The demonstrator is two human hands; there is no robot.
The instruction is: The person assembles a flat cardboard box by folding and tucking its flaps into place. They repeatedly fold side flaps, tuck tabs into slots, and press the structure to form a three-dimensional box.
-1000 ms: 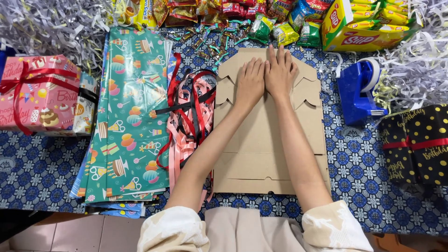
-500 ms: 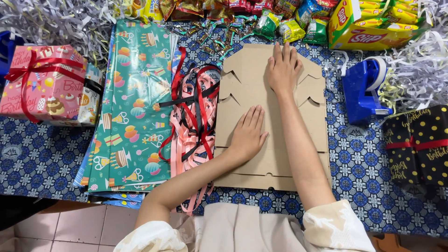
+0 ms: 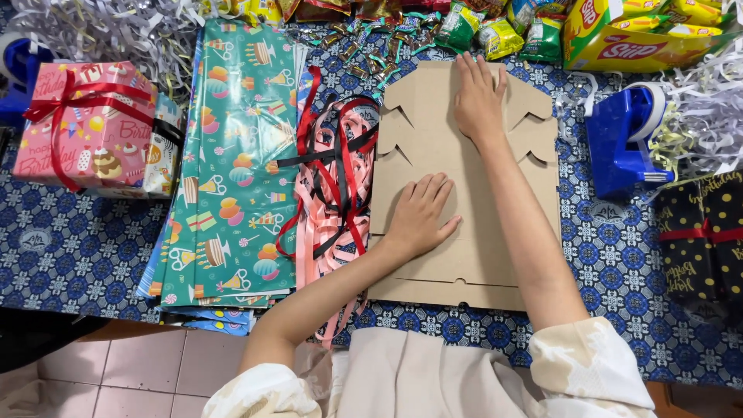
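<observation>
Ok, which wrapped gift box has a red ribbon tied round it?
The pink gift box at far left; the black dotted one at right has only a flat red band.

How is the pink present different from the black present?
The pink present has party pictures and a red ribbon crossing it both ways; the black present has gold dots and one red band across. The pink one sits far left, near the wrapping paper; the black one sits far right, below the blue tape dispenser. Both are wrapped boxes.

A gift-wrapping table: wrapping paper, ribbons, tape dispenser and wrapped presents.
</observation>
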